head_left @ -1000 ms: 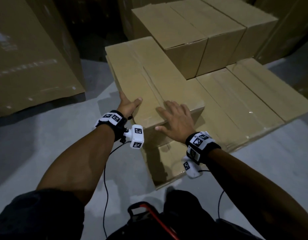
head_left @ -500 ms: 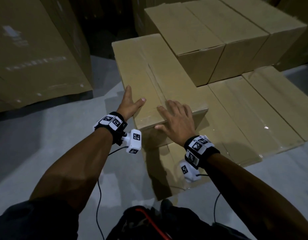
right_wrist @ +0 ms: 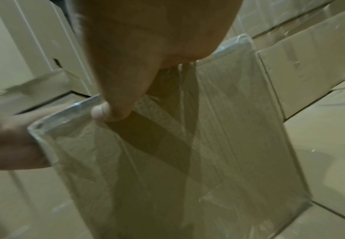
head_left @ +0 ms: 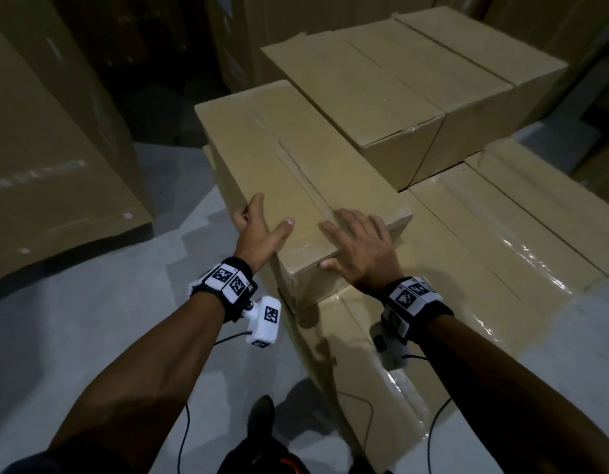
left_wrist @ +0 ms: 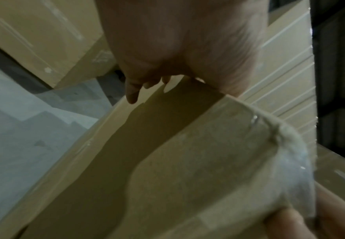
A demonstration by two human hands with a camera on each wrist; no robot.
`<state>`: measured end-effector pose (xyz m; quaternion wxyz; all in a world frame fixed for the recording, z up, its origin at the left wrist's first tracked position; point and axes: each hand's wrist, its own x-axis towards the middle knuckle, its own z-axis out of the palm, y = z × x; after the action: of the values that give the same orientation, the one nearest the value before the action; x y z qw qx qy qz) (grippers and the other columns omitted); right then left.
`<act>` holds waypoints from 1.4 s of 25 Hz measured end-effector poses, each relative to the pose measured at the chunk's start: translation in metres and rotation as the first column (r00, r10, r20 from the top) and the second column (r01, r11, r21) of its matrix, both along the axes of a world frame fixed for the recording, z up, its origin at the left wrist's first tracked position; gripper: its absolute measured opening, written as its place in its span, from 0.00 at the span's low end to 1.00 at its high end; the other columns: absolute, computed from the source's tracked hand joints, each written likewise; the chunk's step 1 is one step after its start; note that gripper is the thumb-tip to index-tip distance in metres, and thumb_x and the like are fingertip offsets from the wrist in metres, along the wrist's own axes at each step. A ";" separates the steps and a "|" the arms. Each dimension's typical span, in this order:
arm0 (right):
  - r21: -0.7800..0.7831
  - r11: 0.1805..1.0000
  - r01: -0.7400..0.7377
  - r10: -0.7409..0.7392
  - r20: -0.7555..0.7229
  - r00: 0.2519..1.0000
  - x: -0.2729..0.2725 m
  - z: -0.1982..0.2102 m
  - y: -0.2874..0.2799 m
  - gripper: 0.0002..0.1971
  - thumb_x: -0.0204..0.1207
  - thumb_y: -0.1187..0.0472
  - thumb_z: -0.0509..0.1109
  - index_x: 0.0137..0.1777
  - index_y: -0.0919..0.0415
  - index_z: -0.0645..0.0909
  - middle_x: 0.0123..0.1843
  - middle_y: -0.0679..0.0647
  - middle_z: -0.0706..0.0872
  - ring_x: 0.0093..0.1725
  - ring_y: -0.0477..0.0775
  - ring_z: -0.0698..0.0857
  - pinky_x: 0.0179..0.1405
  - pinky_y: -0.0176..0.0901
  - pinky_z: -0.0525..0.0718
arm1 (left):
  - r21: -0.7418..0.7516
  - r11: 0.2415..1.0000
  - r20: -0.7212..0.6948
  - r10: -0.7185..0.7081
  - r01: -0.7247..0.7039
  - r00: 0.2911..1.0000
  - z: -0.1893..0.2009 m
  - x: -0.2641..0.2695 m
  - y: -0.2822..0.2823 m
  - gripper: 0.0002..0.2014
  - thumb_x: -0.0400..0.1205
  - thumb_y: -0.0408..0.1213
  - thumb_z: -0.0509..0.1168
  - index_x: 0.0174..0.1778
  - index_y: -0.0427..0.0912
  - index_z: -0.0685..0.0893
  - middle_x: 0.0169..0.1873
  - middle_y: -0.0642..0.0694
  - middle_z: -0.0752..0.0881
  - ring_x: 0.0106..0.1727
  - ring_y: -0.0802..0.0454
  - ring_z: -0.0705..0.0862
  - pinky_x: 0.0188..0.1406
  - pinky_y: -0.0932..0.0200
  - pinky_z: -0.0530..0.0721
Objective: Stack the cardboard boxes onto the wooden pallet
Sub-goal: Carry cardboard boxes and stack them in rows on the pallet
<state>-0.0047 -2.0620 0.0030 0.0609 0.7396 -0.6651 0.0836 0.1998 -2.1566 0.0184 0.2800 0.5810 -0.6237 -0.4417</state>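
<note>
Box (head_left: 296,172) slides further onto the bottom boxes (head_left: 501,241) | my left hand (head_left: 258,230) and right hand (head_left: 361,248) push it, fingers flat, gripping nothing | nearly placed

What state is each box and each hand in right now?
Near box: taped shut, resting on the lower layer.
Two rear boxes: taped shut, side by side on the lower layer.
Lower-layer boxes: taped shut, lying flat.
Left hand: fingers on the near box's left side, thumb on top.
Right hand: flat on the near box's top.
</note>
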 end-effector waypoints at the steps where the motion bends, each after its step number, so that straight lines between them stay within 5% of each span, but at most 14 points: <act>1: -0.011 1.000 0.015 -0.015 0.014 1.000 0.004 0.000 -0.008 0.39 0.78 0.24 0.51 0.80 0.48 0.71 0.81 0.59 0.73 0.79 0.63 0.71 0.78 0.64 0.64 | -0.002 1.000 -0.016 -0.012 0.012 1.000 0.000 0.004 -0.011 0.39 0.82 0.47 0.71 0.85 0.50 0.56 0.79 0.41 0.52 0.79 0.46 0.63 0.66 0.66 0.61; 10: 0.072 0.989 0.126 -0.128 0.027 0.991 0.018 0.009 -0.048 0.38 0.78 0.34 0.66 0.85 0.45 0.61 0.86 0.57 0.64 0.84 0.65 0.64 0.82 0.67 0.57 | 0.060 0.990 -0.083 -0.122 0.127 0.989 0.002 0.018 -0.066 0.47 0.77 0.53 0.75 0.87 0.59 0.52 0.87 0.44 0.38 0.87 0.46 0.53 0.69 0.62 0.57; 15: 0.083 0.988 0.134 -0.137 0.042 0.990 0.021 0.012 -0.075 0.41 0.77 0.27 0.49 0.85 0.47 0.63 0.86 0.58 0.65 0.84 0.66 0.64 0.82 0.67 0.56 | 0.052 0.991 -0.069 -0.124 0.127 0.990 0.003 0.022 -0.094 0.47 0.78 0.54 0.74 0.87 0.59 0.51 0.87 0.45 0.37 0.87 0.46 0.51 0.68 0.61 0.56; 23: -0.011 1.000 0.029 -0.029 0.001 1.000 0.023 0.007 -0.115 0.42 0.75 0.23 0.49 0.79 0.51 0.70 0.80 0.62 0.74 0.78 0.67 0.73 0.76 0.66 0.67 | 0.008 0.995 -0.033 -0.102 0.102 0.994 0.000 0.034 -0.132 0.44 0.76 0.54 0.75 0.85 0.58 0.58 0.86 0.46 0.46 0.84 0.42 0.61 0.71 0.59 0.62; 29: -0.093 0.996 0.014 -0.004 0.110 0.994 0.011 -0.011 -0.117 0.45 0.73 0.19 0.45 0.81 0.50 0.66 0.81 0.62 0.73 0.80 0.66 0.71 0.79 0.65 0.65 | 0.041 0.996 -0.066 -0.079 0.082 0.995 0.001 0.038 -0.173 0.46 0.78 0.54 0.74 0.87 0.59 0.53 0.87 0.49 0.51 0.86 0.47 0.55 0.82 0.42 0.60; 35: -0.153 0.988 -0.007 0.025 0.120 0.992 0.006 -0.014 -0.128 0.45 0.74 0.19 0.47 0.79 0.50 0.70 0.81 0.59 0.72 0.78 0.65 0.70 0.77 0.64 0.65 | -0.019 0.999 -0.098 -0.047 0.045 0.994 -0.014 0.038 -0.188 0.44 0.77 0.55 0.74 0.85 0.58 0.57 0.86 0.50 0.55 0.85 0.50 0.57 0.83 0.45 0.60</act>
<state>0.0015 -2.1897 -0.0112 0.0759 0.7316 -0.6533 0.1793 0.2376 -2.3443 0.0048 0.3050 0.5417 -0.6260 -0.4709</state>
